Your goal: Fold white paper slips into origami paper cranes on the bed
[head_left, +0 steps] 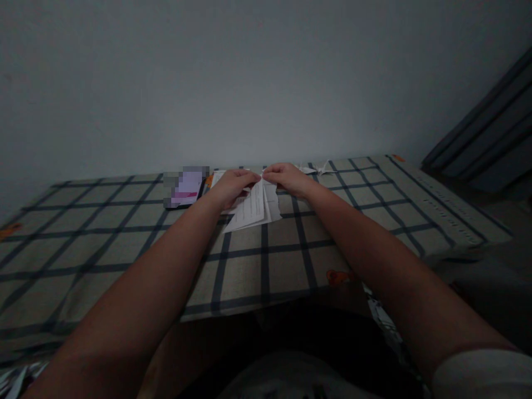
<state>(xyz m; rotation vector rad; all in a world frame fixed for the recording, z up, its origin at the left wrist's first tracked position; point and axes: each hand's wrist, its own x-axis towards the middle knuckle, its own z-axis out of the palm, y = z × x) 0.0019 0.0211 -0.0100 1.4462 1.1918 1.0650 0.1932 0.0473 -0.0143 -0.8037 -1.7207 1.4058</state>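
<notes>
A folded sheet of white printed paper hangs down between my two hands, over the far part of the table. Its right edge looks torn and uneven. My left hand pinches the upper left of the sheet, its fingers closed near the top. Fingertips of my right hand close on the top of the same paper, almost touching the left ones. The top edge is partly hidden behind my fingers. More white paper shows behind my left hand.
A phone with a lit screen lies left of my hands. Crumpled or folded white paper pieces lie to the right. A checked cloth covers the table, which meets a plain wall. A dark curtain hangs at the right.
</notes>
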